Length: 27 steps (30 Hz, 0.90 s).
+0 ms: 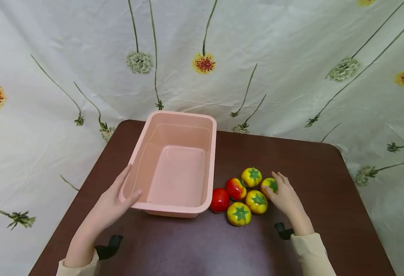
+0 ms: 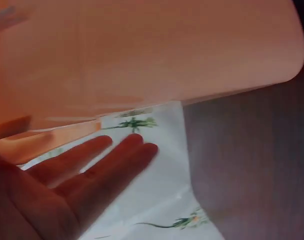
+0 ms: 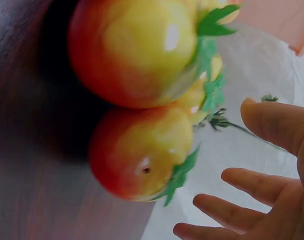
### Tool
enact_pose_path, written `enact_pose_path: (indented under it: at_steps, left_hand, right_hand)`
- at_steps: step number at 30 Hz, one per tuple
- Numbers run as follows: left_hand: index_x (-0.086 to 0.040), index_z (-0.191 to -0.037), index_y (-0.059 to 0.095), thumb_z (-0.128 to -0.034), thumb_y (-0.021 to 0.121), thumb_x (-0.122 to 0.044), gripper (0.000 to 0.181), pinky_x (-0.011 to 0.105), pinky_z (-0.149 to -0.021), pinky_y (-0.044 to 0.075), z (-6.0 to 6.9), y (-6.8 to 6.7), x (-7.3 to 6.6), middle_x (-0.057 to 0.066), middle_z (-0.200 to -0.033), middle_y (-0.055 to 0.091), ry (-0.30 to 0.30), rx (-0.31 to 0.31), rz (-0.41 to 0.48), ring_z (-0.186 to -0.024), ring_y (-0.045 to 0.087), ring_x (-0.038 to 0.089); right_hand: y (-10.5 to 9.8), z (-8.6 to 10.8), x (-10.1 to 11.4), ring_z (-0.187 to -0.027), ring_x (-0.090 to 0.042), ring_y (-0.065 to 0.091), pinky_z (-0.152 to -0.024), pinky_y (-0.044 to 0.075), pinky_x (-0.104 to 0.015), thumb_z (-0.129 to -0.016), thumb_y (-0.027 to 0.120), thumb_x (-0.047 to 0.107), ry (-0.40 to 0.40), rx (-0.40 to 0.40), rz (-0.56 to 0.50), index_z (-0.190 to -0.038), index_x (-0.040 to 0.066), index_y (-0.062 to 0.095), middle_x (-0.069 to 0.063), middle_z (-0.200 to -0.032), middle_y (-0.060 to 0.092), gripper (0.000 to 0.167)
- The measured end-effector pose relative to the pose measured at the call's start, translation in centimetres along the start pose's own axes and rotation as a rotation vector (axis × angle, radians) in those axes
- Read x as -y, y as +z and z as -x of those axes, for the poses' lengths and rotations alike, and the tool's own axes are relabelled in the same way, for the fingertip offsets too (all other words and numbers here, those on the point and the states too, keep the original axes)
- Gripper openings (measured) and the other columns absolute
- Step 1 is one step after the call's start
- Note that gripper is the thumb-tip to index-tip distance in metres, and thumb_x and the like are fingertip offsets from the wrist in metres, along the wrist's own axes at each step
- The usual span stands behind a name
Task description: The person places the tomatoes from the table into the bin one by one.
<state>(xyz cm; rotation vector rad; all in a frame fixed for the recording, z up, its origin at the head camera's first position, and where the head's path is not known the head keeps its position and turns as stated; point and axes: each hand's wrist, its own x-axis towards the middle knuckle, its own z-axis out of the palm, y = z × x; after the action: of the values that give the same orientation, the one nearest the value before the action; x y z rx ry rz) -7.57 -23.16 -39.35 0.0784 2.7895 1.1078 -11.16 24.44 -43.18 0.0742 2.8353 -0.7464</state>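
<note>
A pink plastic tub (image 1: 184, 174) stands on the left half of the brown table. My left hand (image 1: 110, 201) holds its near left corner, the thumb over the rim and the other fingers outside; in the left wrist view three fingers (image 2: 109, 175) extend beside the wall. Right of the tub lie artificial persimmons, several yellow with green leafy tops, such as the front one (image 1: 239, 214). A red-and-yellow fruit (image 1: 236, 188) and a red fruit (image 1: 220, 200) lie closest to the tub. At the rightmost persimmon (image 1: 269, 184), my right hand (image 1: 286, 197) hovers with its fingers spread, holding nothing.
White cloth (image 1: 284, 76) with printed flowers hangs behind the table and along both sides. The dark brown table (image 1: 326, 199) extends to the right of the fruit and toward me. Black straps with small mounts (image 1: 284, 231) are on both wrists.
</note>
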Motion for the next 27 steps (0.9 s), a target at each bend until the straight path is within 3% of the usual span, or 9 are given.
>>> enact_pose_path:
  at_steps: [10,27]
  left_hand:
    - [-0.044,-0.157,0.002,-0.0923,0.063,-0.05,0.088,0.075,-0.095,0.036,0.5,0.6,0.4,0.022,-0.161,0.023,-0.068,-0.01,0.038,-0.136,0.035,0.056]
    - [-0.041,-0.158,0.007,-0.0907,0.067,-0.045,0.09,0.073,-0.098,0.036,0.3,1.2,-0.3,0.024,-0.159,0.028,-0.044,-0.046,0.065,-0.136,0.037,0.053]
  right_hand:
    - [1.2,-0.8,-1.5,-0.139,-0.055,0.028,-0.11,0.029,-0.067,-0.098,0.059,0.032,0.064,0.037,-0.047,-0.153,-0.004,0.026,-0.034,-0.157,0.016,0.073]
    - [2.2,-1.3,-2.1,-0.138,-0.055,0.03,-0.11,0.03,-0.066,-0.096,0.06,0.026,0.073,-0.001,-0.045,-0.151,-0.006,0.027,-0.036,-0.154,0.021,0.072]
